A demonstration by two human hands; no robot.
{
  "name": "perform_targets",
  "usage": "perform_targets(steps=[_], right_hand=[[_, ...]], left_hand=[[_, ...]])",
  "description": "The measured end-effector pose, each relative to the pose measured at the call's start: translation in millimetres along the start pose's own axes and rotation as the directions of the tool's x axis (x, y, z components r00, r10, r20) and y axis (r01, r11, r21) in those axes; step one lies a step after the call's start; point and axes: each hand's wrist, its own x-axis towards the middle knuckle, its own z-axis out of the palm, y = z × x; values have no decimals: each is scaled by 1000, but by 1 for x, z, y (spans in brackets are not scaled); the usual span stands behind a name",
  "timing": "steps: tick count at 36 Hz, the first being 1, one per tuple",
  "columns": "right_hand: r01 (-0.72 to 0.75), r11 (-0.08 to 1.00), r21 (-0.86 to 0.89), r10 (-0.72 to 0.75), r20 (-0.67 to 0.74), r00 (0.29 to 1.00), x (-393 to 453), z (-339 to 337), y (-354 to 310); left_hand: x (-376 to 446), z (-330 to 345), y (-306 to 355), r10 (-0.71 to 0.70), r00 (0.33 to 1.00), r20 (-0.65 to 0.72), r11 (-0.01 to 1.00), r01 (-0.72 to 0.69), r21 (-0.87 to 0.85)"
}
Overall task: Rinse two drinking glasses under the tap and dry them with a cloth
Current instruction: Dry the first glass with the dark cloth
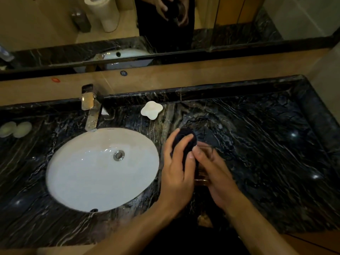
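Nearest, two bare arms are seen reaching in from the bottom edge over the dark marble counter point(266, 144). The left hand point(177, 166) is curled round a dark cloth point(185, 142), with the fingers wrapped over it. The right hand point(215, 168) is curled round a clear drinking glass point(204, 162), which is held above the counter just right of the sink. The cloth is pressed against the glass, and it looks as if part of it is pushed inside, but the glass is hard to see because it is clear and the light is dim. A second glass cannot be made out.

To the left, a white oval sink point(82, 181) is set into the counter, with a round metal drain point(118, 155) in it. No water is seen running. Farther back, a shiny tap point(91, 111) is fixed at the far edge of the sink. A small white flower-shaped dish point(151, 109) is found to the right of the tap. Two pale round things point(15, 129) lie far left on the counter. Farthest away, a mirror point(55, 24) is hung along the wall, and the hands are shown in it.
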Motion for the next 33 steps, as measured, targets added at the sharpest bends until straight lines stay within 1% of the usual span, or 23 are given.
perform_targets(steps=[3, 6, 11, 13, 16, 18, 21, 24, 26, 30, 32, 33], right_hand=[[9, 995, 104, -10, 13, 1000, 3, -4, 1], [-30, 973, 229, 33, -10, 999, 6, -3, -2], [-196, 942, 272, 197, 23, 980, 6, -4, -11], [-189, 938, 289, 199, -5, 980, 7, -3, -14], [-182, 950, 253, 193, -18, 981, 8, 2, -14], [-193, 957, 218, 194, 15, 981, 8, 1, -11], [-224, 948, 224, 208, 96, 973, 6, -2, -9], [-185, 961, 205, 168, 100, 981, 6, -5, -6], [-141, 975, 170, 129, 82, 988, 6, -5, -6], [-125, 986, 107, 117, 80, 990, 7, 0, -8], [-84, 995, 60, 78, 86, 993, 7, 5, -4], [-61, 996, 62, 56, 81, 995, 6, 6, -2]], left_hand=[[-5, 1, 2, 38, 999, 11, 999, -38, -9], [-10, 3, -1, 81, 997, 17, 996, -82, 26], [-25, 2, -9, 170, 983, 74, 982, -175, 70], [-31, 3, -10, 196, 977, 86, 978, -201, 59], [-32, 4, -7, 124, 992, 37, 992, -124, 13], [-28, 6, -4, 80, 997, -6, 997, -80, -19], [-14, 5, -2, 36, 997, -70, 998, -40, -57], [2, 0, -4, -3, 992, -127, 997, -8, -79], [10, -2, -7, -15, 991, -135, 997, 5, -71], [21, -2, -12, -72, 990, -119, 997, 67, -48], [18, -1, -10, -34, 994, -100, 999, 34, -5], [14, 0, -8, -8, 997, -80, 1000, 9, 7]])
